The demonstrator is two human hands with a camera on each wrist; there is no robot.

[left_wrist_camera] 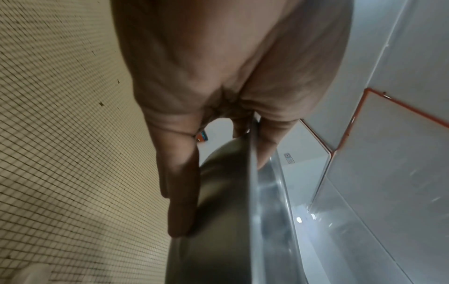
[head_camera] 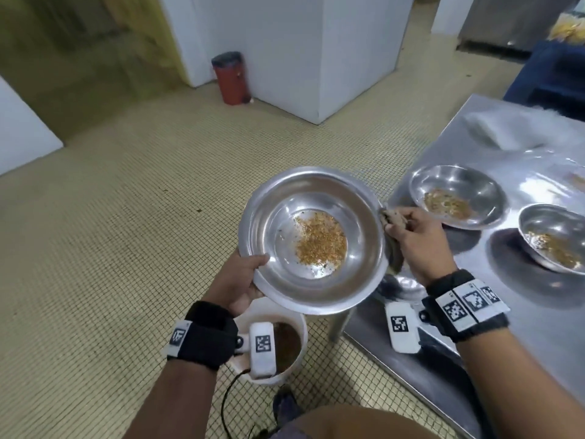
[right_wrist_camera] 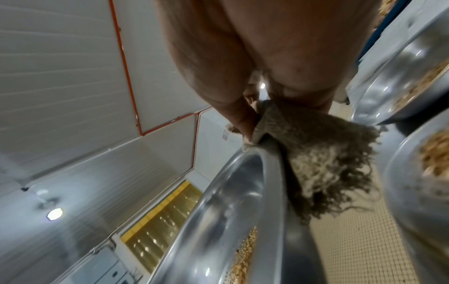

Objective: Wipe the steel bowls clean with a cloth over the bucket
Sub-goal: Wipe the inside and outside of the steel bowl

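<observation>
left hand (head_camera: 235,282) grips the soiled steel bowl (head_camera: 313,239) above the bucket (head_camera: 294,359); right hand (head_camera: 418,242) pinches the cloth (head_camera: 392,223) at its rim. best tilted bucketward, swept inward.

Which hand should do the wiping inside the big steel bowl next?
Right. The right hand already pinches the frayed grey cloth against the large round steel bowl at its rim, while the left hand is busy holding that bowl above the white bucket.
</observation>
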